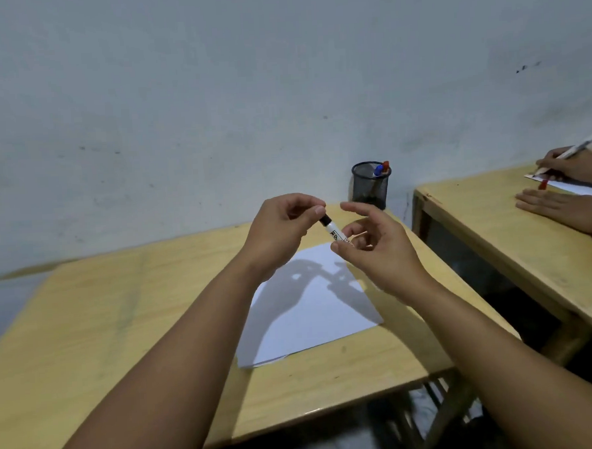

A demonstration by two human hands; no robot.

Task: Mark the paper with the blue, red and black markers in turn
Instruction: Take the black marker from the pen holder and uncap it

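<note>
Between both hands, above the paper [309,313], the black marker [332,232]: left hand [281,225] pinches its cap, right hand [374,244] apparently grips the barrel. Uncapping or recapping; next, a straight pull or push.

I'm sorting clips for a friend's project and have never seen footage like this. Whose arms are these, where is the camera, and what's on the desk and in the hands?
There is no machine here. The single picture comes from a wide-angle camera worn on a person's head, looking forward and down, so the two bare arms reaching into view are the wearer's own.

Both hands are raised above a yellow wooden desk. Between them is a black marker: the left hand pinches its black end, and the right hand holds the white barrel. Whether the cap is on or coming off I cannot tell.

On the desk lies a white sheet of paper, with no marks visible, partly covered by the hands' shadow. Behind it stands a black mesh pen holder with a blue marker and a red marker sticking out.

At the right edge, another person's hands work at a second desk.
</note>
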